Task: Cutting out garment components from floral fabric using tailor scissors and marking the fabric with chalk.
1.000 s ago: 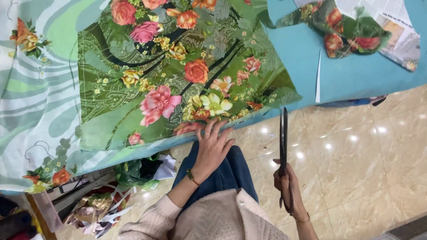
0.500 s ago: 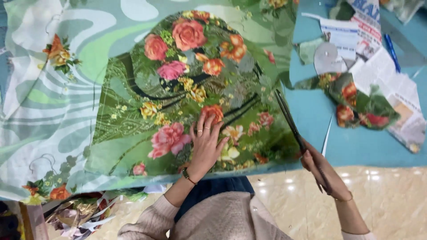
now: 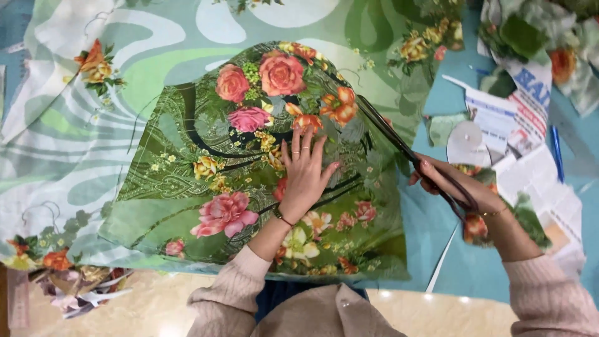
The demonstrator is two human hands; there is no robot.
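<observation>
On one floral cloth (image 3: 187, 187) — left hand (image 3: 304, 178) flat, right hand (image 3: 458, 187) gripping seemingly one scissors (image 3: 399, 146).

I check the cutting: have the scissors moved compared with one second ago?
Yes. The scissors in the right hand moved from beyond the table edge onto the floral fabric.

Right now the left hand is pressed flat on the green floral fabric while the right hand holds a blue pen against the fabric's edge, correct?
Not quite. The head view shows the right hand holding long dark scissors, not a pen; a blue pen lies untouched among the papers at the far right. The rest holds: the left hand is pressed flat on the green floral fabric, and the blades meet its edge.
</observation>
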